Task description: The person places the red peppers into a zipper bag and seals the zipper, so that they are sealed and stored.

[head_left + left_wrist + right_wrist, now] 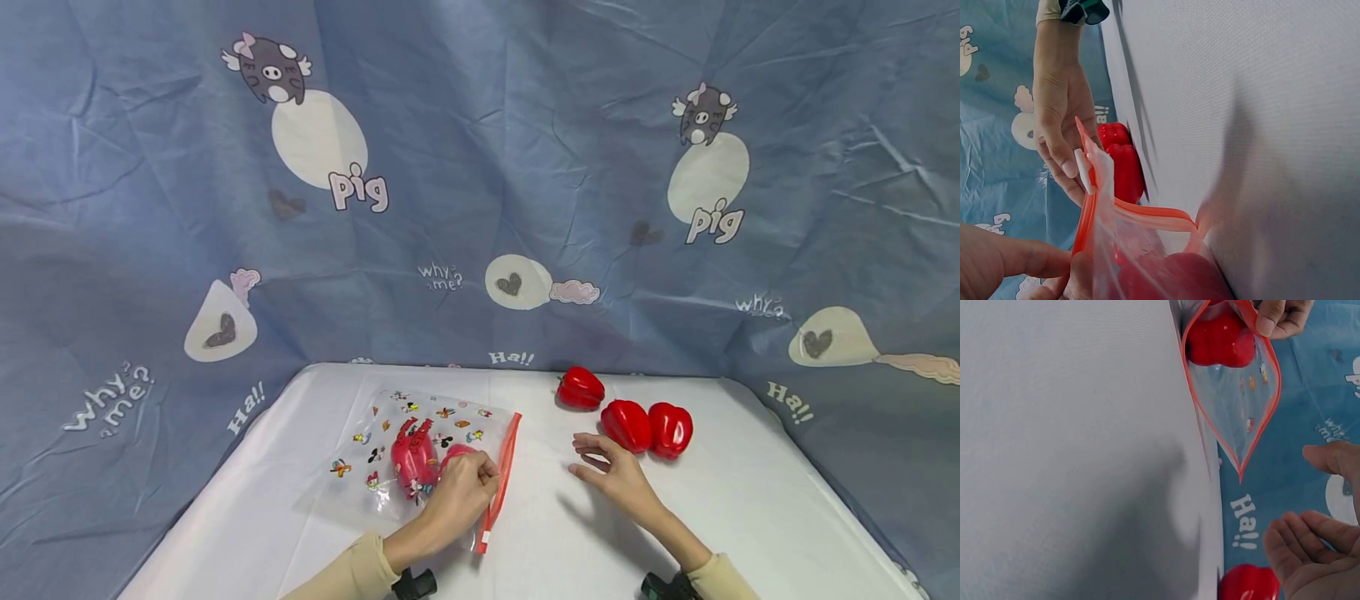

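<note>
My left hand [463, 493] pinches the upper edge of a clear zip bag [352, 446] printed with cartoon figures. The red zip strip [1277, 381] gapes apart in the right wrist view, with a white slider [1085, 170] at one end. Inside the bag lie red bell peppers [412, 457], one partly hidden behind my left hand. My right hand [618, 479] hovers over the table to the right of the bag, fingers apart and holding nothing. Just beyond it sit two touching red bell peppers [627, 425], with another bell pepper [581, 388] farther back.
A white-covered table [555, 533] carries everything. Behind it and at its sides hangs a blue cloth [465, 208] with pig prints and lettering. Dark wrist-worn devices [414, 583] show at both cuffs.
</note>
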Available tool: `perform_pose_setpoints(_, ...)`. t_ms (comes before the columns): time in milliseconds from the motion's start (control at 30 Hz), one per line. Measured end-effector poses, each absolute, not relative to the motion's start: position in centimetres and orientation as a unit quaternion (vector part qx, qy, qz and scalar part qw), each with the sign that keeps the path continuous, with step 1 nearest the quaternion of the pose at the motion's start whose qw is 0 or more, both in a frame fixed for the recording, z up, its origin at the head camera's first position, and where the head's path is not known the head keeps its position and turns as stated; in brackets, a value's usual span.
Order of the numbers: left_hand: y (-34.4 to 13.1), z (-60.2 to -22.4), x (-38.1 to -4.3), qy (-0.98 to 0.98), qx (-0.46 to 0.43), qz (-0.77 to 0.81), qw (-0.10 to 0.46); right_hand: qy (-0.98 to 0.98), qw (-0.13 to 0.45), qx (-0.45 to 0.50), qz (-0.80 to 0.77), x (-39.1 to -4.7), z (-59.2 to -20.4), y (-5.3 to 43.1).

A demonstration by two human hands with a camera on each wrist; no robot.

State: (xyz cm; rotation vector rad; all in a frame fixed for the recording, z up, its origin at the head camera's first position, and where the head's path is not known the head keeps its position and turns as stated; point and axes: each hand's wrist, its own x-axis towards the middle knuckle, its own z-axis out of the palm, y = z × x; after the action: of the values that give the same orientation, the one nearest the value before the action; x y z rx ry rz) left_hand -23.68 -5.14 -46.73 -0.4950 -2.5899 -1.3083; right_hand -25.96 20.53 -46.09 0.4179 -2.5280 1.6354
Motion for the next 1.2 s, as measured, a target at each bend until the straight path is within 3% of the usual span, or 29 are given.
perform_pose_setpoints(667, -5.2, -46.9, -23.8, -0.876, -0.168, -0.440, 0.101, -0.852, 0.127, 0.125, 0.492, -28.7, -48.6, 24.5)
perform_pose_setpoints(967, -5.1, -47.0, -23.8, -0.878, -0.171, -0.434, 0.108, -0.865, 0.127, 0.079, 0.479, -29.1, -47.7, 26.1)
perform_pose_setpoints(1200, -5.1, -47.0, -23.8, -0.879, -0.169, -0.434, 0.105, -0.882, 0.163, 0.045, 0.439, -29.6, -47.1, 27.1)
